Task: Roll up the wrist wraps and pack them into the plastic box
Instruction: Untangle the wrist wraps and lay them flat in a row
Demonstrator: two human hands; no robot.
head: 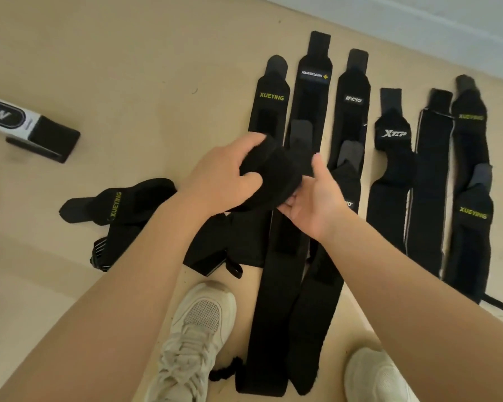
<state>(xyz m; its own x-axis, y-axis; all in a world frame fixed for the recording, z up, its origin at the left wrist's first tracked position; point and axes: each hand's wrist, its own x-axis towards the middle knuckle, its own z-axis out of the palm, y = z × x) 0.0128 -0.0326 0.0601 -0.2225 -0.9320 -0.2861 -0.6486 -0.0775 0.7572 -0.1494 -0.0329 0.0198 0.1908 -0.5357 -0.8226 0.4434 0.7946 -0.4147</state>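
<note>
On the floor [99, 68] at left I see a boxed wrap [26, 126]. My left hand [221, 181] curls round a rolled black wrist wrap [270, 181] held mid-air; my right hand [314, 201], its grip spread, cups it underneath. More flat wraps [430, 184] lie toward the right.

Wrist wraps [311, 91] all black, some with yellow-green XUEYING lettering [271, 97], others white logos; floor [128, 68] beige, sneakers [198, 329] off-white, boxed wrap's sleeve [9, 116] white.
</note>
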